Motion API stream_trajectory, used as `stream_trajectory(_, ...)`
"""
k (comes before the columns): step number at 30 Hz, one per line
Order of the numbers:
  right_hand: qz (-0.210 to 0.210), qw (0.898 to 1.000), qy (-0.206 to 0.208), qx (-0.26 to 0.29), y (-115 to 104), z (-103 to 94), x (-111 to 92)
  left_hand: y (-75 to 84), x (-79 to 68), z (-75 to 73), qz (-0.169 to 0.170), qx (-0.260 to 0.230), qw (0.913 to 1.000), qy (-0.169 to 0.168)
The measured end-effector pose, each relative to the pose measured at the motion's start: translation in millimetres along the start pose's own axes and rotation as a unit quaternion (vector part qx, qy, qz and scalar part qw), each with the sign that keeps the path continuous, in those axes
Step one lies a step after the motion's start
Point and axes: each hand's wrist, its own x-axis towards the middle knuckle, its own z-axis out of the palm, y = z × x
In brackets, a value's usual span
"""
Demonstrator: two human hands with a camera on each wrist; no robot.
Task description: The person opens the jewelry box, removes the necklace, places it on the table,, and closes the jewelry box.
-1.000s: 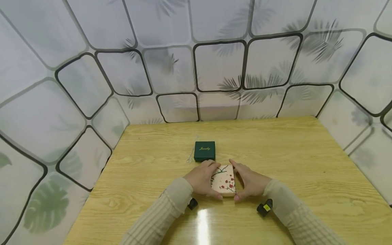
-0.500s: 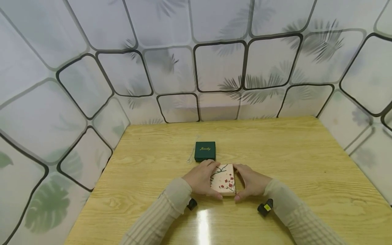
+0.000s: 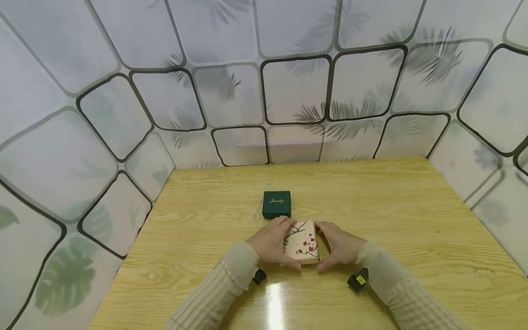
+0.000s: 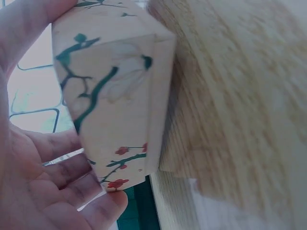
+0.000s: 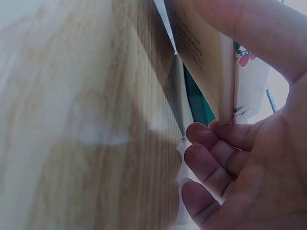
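Only in right wrist view: small dark print under flowered box, held over middle of desk, well in from side edges | left hand: gripping left side with curled thumb and fingers | right hand: half-curled, pinching right side | toward far edge: closed green box with hidden contents, thin chain alongside

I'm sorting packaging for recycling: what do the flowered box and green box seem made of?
Flowered box: probably cardboard with a matte printed finish; flat walls, straight edges and printed blossoms suggest it. Green box: perhaps paper-covered card, fairly matte with gold-coloured lettering, though plastic remains possible.
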Motion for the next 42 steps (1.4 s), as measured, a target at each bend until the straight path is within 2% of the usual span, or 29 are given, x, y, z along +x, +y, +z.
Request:
stream_trajectory(7,0.001,1.000,0.001,-0.001,-1.3,0.4,-0.2,2.8,1.8,-2.5,0.015,0.014,0.9998,-0.006)
stream_trajectory(17,-0.004,1.000,0.003,-0.012,0.4,-0.3,0.4,11.7,8.2,-3.2,0.036,-0.011,0.9993,0.000)
stream_trajectory(25,0.001,1.000,-0.003,-0.011,-2.6,-3.3,-0.9,12.5,8.1,-3.4,0.039,-0.006,0.9991,0.013)
stream_trajectory(42,-0.014,1.000,0.004,-0.020,-0.1,-3.9,-1.3,12.7,6.9,-3.0,0.044,0.004,0.9986,0.030)
